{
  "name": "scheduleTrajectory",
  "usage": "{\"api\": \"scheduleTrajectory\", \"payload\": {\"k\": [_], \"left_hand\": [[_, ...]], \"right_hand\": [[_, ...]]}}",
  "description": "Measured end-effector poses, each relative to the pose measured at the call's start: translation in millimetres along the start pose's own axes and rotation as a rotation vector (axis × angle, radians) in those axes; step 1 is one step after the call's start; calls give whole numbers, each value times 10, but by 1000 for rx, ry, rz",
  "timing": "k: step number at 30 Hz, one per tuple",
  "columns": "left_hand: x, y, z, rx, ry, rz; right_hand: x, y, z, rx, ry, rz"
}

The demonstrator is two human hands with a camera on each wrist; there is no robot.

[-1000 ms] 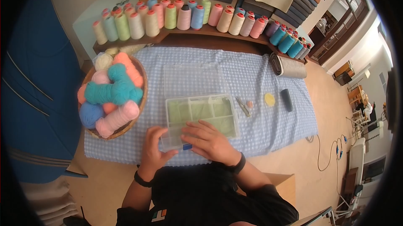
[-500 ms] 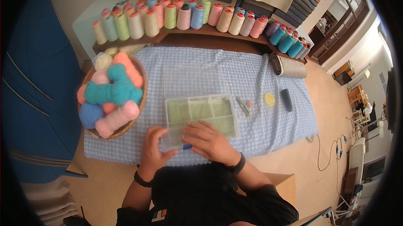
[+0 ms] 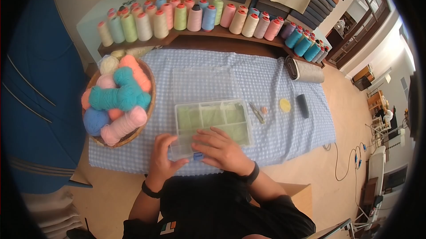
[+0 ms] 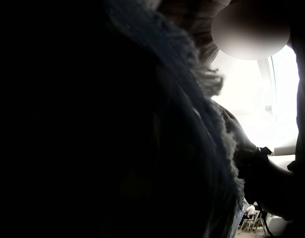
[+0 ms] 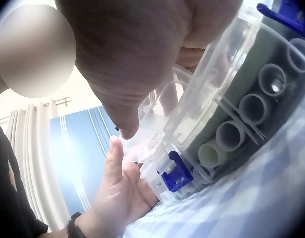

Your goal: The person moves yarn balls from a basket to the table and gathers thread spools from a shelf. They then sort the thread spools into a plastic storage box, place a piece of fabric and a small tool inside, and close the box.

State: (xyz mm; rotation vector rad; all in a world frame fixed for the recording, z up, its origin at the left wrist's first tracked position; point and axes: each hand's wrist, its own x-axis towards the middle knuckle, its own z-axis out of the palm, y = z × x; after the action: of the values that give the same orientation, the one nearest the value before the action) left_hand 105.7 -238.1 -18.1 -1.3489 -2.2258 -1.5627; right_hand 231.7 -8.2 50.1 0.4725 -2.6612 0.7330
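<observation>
A clear plastic compartment box (image 3: 249, 125) with green contents stands on the checked cloth, its clear lid (image 3: 204, 83) laid back behind it. My left hand (image 3: 163, 157) is at the box's front left corner, thumb and fingers spread apart around it. Over the front left compartments lies my right hand (image 3: 224, 150), its fingers extended and hiding what is below them. A blue latch (image 3: 198, 156) shows at the front edge between the hands. In the right wrist view, several round tube ends (image 5: 230, 135) show through the box's side. The left wrist view is mostly dark.
A basket (image 3: 153, 90) of yarn stands at the left. Right of the box lie thread snips (image 3: 257, 113), a small pink piece (image 3: 264, 110), a yellow disc (image 3: 284, 105) and a dark grey object (image 3: 302, 105). Thread cones (image 3: 180, 18) line the shelf behind; a fabric roll (image 3: 306, 71) lies back right.
Both hands keep nearly the same pose beside and over the box. The blue latch at the front shows a little more of its face now.
</observation>
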Motion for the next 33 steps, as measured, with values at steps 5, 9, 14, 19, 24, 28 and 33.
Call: {"api": "scheduleTrajectory", "payload": {"k": [5,9,14,19,24,28,33], "left_hand": [[0,3,-6,0,-5,2],[10,14,-8,5,-7,10],[36,14,-13,9,15,54],[22,-3,-4,7,19,53],[17,-12,-9,12,16,56],[22,-11,-13,19,18,65],[20,-12,-9,9,20,60]], "right_hand": [[1,1,-5,8,-1,-4],[-15,22,18,11,1,-6],[-19,25,19,5,4,-7],[-17,22,21,-16,3,-14],[-20,11,20,-27,-9,-10],[-14,13,17,-30,-12,-13],[-8,-4,8,-33,-15,-9]]}}
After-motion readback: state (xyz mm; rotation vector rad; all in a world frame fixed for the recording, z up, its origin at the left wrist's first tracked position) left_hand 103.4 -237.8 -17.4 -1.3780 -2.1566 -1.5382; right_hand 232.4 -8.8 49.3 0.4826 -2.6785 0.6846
